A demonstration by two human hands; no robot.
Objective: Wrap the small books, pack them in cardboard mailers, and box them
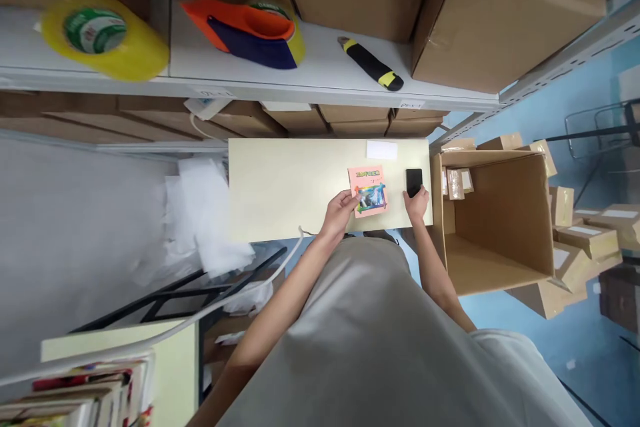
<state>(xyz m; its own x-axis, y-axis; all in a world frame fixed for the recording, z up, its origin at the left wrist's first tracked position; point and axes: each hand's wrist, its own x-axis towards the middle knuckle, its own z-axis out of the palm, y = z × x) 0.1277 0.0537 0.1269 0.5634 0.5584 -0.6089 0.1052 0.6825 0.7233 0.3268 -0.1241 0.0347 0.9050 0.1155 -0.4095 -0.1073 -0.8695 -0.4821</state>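
Note:
A pink card pack (369, 191) with a colourful picture lies on the pale yellow table (280, 187). My left hand (341, 208) grips its left edge, fingers curled around it. My right hand (417, 203) rests on the table to the right, its fingertips on the lower edge of a small black device (414, 181). A white label (381, 149) lies at the table's far edge.
A large open cardboard box (493, 220) stands right of the table, with small packed parcels (580, 227) around it. The shelf (320, 70) above holds a yellow tape roll (103, 37), an orange tape dispenser (250, 30), a black-yellow utility knife (371, 63) and cartons. White plastic wrap (200, 220) lies left.

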